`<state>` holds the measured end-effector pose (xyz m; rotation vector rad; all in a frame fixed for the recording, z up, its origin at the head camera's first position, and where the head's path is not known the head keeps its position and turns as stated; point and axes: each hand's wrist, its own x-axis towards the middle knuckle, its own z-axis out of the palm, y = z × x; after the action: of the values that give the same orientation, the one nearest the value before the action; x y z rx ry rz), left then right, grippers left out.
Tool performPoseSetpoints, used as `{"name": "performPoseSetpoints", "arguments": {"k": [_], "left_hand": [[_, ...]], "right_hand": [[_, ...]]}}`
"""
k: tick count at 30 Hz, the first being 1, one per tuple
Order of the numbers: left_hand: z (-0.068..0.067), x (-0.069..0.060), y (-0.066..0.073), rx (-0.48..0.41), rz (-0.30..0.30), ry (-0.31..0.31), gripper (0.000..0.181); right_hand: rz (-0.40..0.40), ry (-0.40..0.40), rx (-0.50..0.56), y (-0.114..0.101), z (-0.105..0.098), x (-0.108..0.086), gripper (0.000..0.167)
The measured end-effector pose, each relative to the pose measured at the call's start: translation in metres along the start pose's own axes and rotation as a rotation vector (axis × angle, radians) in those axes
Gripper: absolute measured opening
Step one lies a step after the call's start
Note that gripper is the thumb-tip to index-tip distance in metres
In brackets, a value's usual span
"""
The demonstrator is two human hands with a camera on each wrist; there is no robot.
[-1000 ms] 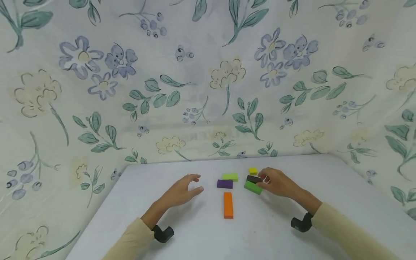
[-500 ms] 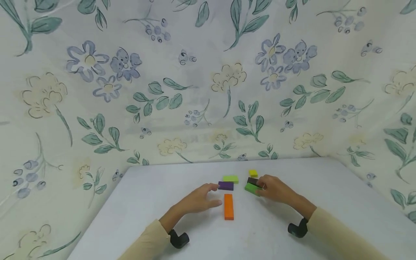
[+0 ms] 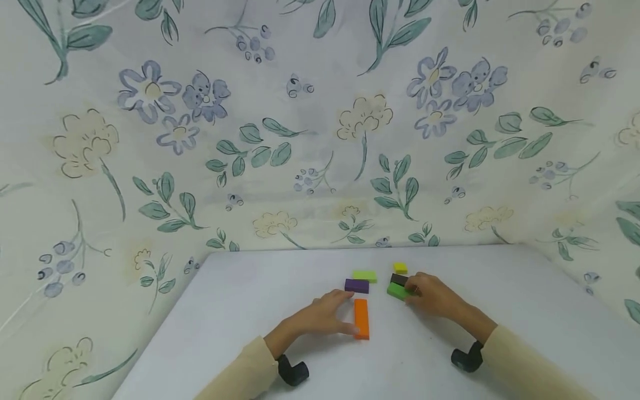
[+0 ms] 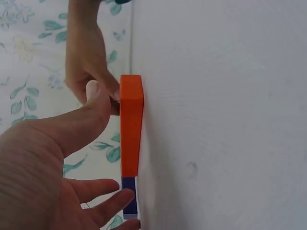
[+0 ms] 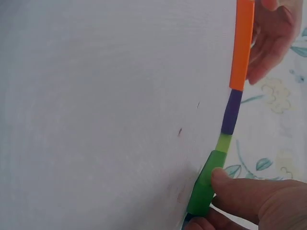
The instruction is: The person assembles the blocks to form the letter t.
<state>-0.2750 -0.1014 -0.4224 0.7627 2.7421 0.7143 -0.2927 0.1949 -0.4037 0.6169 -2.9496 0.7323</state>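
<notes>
The left hand (image 3: 322,316) is beside the orange block (image 3: 361,319), thumb at its near end and fingers near its far end, the hand spread. In the left wrist view that hand (image 4: 72,158) has thumb and fingers apart alongside the orange block (image 4: 131,129). The right hand (image 3: 434,297) pinches the green block (image 3: 398,291), which lies against the black block (image 3: 399,279). In the right wrist view its thumb lies on the green block (image 5: 207,184), with fingertips at the block's lower end.
A purple block (image 3: 357,286) lies beyond the orange one, with a lime block (image 3: 365,275) just behind it. A small yellow block (image 3: 400,268) lies behind the black one. Patterned cloth (image 3: 300,166) rises behind the white table (image 3: 410,366).
The left hand has moved right and nearer, from left of the blocks to the orange block. The right hand stays at the green and black blocks. The head view has shifted slightly.
</notes>
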Motion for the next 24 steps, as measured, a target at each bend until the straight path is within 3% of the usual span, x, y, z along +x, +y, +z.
{"name": "performPoseSetpoints", "arguments": {"k": [6,13,20,24], "left_hand": [[0.008,0.008,0.002,0.033,-0.002,0.026,0.089],[0.010,0.006,0.001,-0.036,0.011,0.006,0.090],[0.008,0.004,0.001,0.034,0.016,0.023,0.098],[0.013,0.005,0.004,0.021,0.023,0.021,0.101]], "right_hand": [[-0.013,-0.013,-0.013,0.013,-0.002,0.005,0.023],[0.052,-0.030,0.007,0.013,-0.001,0.004,0.026],[0.053,-0.030,0.016,0.012,-0.003,0.009,0.029],[0.082,-0.044,0.021,0.013,-0.002,0.004,0.030]]}}
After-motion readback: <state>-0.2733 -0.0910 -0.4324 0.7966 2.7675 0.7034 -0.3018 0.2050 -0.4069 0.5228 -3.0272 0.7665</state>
